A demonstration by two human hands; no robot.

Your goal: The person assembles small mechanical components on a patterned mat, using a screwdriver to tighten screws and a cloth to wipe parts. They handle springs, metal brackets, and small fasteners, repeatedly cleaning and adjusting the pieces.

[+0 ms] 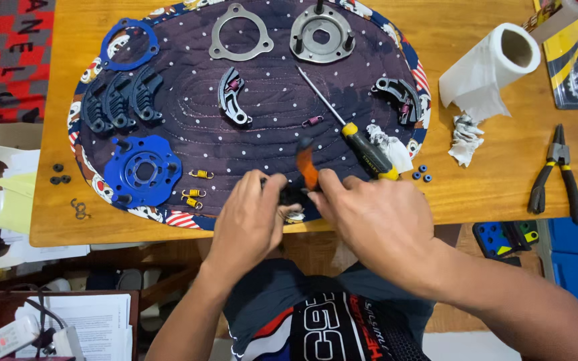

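Left hand [249, 224] fingers closed on small dark part [287, 194] at mat's [269, 100] 6 o'clock edge. Right hand [376, 220] grips orange-handled tool [306, 166]. Screwdriver [352, 134] at 1 o'clock.

The table [496, 184] is wood, smooth with a soft sheen. On it lies a quilted cloth mat [269, 100], matt and stitched in ridges. The ring plate [241, 33] and hub [322, 33] are bare metal, dull grey. The blue plate [143, 170] looks like anodised metal, satin. The springs [195, 192] are shiny yellow metal. The screwdriver [346, 127] has a bright steel shaft and a glossy plastic grip. The paper roll [493, 67] is soft, matt and crinkled. The pliers [558, 174] carry matt rubbery handles.
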